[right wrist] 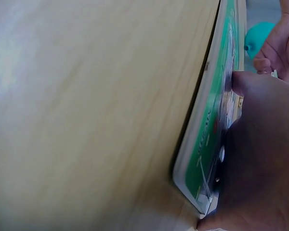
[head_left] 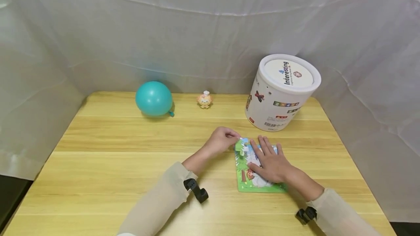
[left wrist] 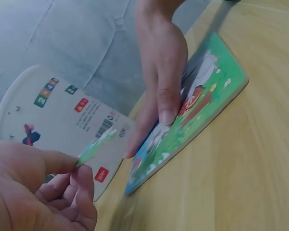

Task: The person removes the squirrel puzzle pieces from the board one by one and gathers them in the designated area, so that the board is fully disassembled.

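A jigsaw puzzle board with a green border and a cartoon picture lies on the table. My left hand pinches a jigsaw piece between thumb and index finger at the board's far left corner. In the left wrist view the piece is held up, apart from the board. My right hand rests on the board with its fingers spread, covering much of the picture. From the right wrist, the board is seen nearly edge-on under that hand.
A white lidded tub stands at the back right, behind the board. A teal balloon lies at the back left, and a small chick-like figurine sits between them. Grey cloth hangs behind the wooden table.
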A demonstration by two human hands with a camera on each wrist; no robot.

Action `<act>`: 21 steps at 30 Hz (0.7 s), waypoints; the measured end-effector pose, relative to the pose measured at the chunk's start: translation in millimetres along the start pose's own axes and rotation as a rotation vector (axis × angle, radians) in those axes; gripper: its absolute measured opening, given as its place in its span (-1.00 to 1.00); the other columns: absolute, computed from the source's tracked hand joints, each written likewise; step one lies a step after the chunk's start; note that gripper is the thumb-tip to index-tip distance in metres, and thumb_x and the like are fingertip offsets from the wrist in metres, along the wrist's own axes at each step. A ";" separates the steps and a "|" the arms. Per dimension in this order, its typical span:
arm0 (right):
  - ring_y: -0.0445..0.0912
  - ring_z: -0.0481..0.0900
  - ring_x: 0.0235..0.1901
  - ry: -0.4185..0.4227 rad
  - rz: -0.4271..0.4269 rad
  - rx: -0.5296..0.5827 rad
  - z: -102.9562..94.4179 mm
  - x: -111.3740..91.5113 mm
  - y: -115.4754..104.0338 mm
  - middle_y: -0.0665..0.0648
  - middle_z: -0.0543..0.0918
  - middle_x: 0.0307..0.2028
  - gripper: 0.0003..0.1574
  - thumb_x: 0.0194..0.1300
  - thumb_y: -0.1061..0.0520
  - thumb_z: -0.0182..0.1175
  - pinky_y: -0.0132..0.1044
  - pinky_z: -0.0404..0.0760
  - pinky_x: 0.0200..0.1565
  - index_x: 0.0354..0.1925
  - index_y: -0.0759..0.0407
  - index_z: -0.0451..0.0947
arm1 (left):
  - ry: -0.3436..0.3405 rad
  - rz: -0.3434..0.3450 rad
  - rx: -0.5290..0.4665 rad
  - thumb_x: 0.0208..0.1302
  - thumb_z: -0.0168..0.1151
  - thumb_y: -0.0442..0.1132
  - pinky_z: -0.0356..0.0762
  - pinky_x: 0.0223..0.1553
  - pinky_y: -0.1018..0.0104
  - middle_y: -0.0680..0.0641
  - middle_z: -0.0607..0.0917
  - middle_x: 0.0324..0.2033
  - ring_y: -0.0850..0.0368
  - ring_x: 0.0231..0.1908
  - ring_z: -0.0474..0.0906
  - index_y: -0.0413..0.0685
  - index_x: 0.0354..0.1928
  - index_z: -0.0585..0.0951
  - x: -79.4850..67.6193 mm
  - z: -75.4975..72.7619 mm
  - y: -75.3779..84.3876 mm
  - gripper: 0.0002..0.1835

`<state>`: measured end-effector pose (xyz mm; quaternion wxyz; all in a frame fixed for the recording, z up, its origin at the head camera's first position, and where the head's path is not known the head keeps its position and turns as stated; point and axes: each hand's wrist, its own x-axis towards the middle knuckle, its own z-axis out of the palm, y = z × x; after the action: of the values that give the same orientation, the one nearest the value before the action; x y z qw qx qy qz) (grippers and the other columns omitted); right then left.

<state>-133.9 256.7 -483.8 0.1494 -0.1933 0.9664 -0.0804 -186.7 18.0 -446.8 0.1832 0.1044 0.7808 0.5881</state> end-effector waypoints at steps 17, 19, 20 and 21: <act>0.24 -0.39 0.57 -0.008 -0.004 0.018 -2.7 -1.1 -0.3 0.33 -0.35 0.60 0.13 0.51 -0.50 -0.20 0.47 -0.37 0.38 0.64 0.13 -0.29 | -0.126 0.008 -0.081 0.47 0.22 -0.32 0.67 -0.04 0.03 -0.12 0.68 -0.26 -0.31 -0.10 0.63 -0.27 0.01 0.69 -17.8 -50.6 -5.0 -0.80; 0.24 -0.38 0.57 -0.003 -0.008 0.021 -2.8 -1.5 -0.5 0.34 -0.34 0.60 0.12 0.51 -0.49 -0.19 0.47 -0.36 0.37 0.64 0.13 -0.29 | -0.137 0.013 -0.071 0.48 0.21 -0.32 0.66 -0.05 0.03 -0.11 0.69 -0.25 -0.32 -0.09 0.62 -0.26 0.03 0.69 -19.9 -58.1 -8.1 -0.79; 0.24 -0.38 0.57 -0.001 -0.009 0.021 -2.7 -1.6 -0.6 0.34 -0.34 0.60 0.12 0.51 -0.49 -0.19 0.47 -0.35 0.38 0.64 0.13 -0.28 | -0.141 0.015 -0.066 0.48 0.21 -0.31 0.65 -0.05 0.02 -0.10 0.69 -0.25 -0.32 -0.09 0.62 -0.25 0.03 0.69 -20.7 -61.7 -9.9 -0.79; 0.24 -0.38 0.57 0.000 -0.009 0.020 -2.6 -1.7 -0.5 0.34 -0.34 0.60 0.12 0.51 -0.49 -0.19 0.47 -0.35 0.38 0.64 0.13 -0.28 | -0.146 0.021 -0.060 0.48 0.21 -0.31 0.64 -0.06 0.01 -0.10 0.69 -0.24 -0.32 -0.09 0.61 -0.24 0.04 0.69 -21.4 -65.7 -11.8 -0.79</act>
<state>-133.0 257.1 -480.8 0.1507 -0.1963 0.9647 -0.0906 -193.4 -51.3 -438.8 0.2364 0.1495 0.7463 0.6040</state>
